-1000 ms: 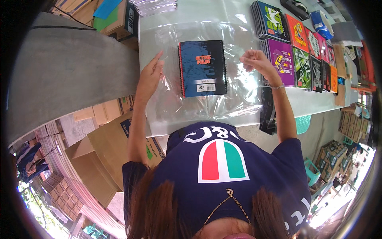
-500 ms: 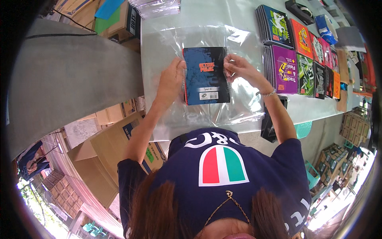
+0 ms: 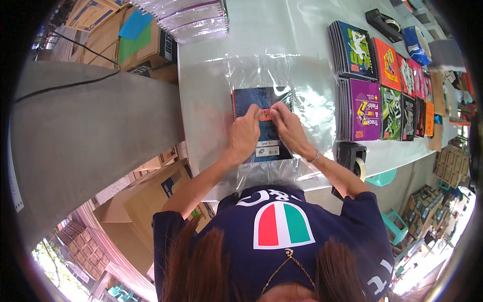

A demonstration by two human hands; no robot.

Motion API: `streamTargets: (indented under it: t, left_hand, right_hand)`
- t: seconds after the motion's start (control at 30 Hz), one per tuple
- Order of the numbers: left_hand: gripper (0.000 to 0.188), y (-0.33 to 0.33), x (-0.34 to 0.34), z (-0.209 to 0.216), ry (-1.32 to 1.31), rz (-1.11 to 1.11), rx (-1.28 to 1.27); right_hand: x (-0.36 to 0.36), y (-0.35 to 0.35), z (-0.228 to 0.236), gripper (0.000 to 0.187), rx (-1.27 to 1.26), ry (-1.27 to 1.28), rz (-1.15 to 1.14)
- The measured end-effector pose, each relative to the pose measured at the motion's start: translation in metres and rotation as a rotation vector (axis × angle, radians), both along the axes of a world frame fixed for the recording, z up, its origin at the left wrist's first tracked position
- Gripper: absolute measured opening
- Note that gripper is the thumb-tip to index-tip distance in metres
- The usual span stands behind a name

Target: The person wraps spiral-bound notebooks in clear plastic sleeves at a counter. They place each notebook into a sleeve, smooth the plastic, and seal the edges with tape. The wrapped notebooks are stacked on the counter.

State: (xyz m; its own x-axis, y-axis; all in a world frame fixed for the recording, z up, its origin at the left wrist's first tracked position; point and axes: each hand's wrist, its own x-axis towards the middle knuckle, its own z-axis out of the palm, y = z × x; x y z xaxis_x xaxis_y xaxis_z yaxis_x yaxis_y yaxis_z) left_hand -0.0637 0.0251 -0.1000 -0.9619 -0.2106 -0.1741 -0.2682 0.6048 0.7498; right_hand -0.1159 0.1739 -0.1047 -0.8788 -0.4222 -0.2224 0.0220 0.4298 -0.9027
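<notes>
A dark blue spiral notebook (image 3: 251, 103) lies on a sheet of clear plastic wrap (image 3: 312, 95) spread over the grey table (image 3: 201, 100). My left hand (image 3: 245, 133) and my right hand (image 3: 286, 126) rest side by side on the notebook's cover, fingertips meeting near its middle. Both pinch at the thin film over the cover. How much plastic is between the fingers is hard to make out.
Rows of colourful notebooks (image 3: 375, 95) line the table's right side. A stack of wrapped notebooks (image 3: 188, 20) sits at the far end. A black tape dispenser (image 3: 352, 156) stands by my right forearm, another (image 3: 382, 22) far right. Cardboard boxes (image 3: 141, 45) stand left of the table.
Both hands have come in from the outer edges of the plastic sheet and now meet on top of the notebook's cover.
</notes>
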Motion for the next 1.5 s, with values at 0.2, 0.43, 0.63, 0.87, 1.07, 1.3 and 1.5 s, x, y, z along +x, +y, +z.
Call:
streamTargets:
  t: [0.2,0.43,0.63,0.87,1.07,1.3,1.5]
  left_hand:
    - [0.02,0.004,-0.003,0.0,-0.044,-0.038,-0.016]
    - [0.021,0.009,-0.004,-0.002,-0.037,-0.076,-0.015]
    - [0.016,-0.004,-0.019,0.02,0.016,-0.324,-0.299]
    - [0.021,-0.05,-0.008,0.003,0.237,-0.563,-0.275]
    - [0.056,-0.059,0.007,0.02,0.197,-0.548,-0.105]
    - [0.089,-0.064,0.021,0.007,0.176,-0.65,-0.371]
    - [0.1,-0.05,0.006,-0.002,0.184,-0.678,-0.311]
  right_hand:
    - [0.005,-0.006,-0.001,0.015,-0.033,-0.038,-0.044]
    - [0.023,-0.012,-0.016,0.015,-0.038,0.177,-0.116]
    - [0.017,-0.005,-0.026,0.014,0.032,0.305,-0.082]
    - [0.02,-0.013,-0.017,0.011,-0.065,0.336,-0.097]
    - [0.022,-0.01,-0.028,0.009,-0.184,0.385,-0.146]
    - [0.021,-0.016,-0.025,0.012,-0.265,0.334,-0.128]
    - [0.015,-0.012,-0.024,0.021,-0.224,0.071,-0.21]
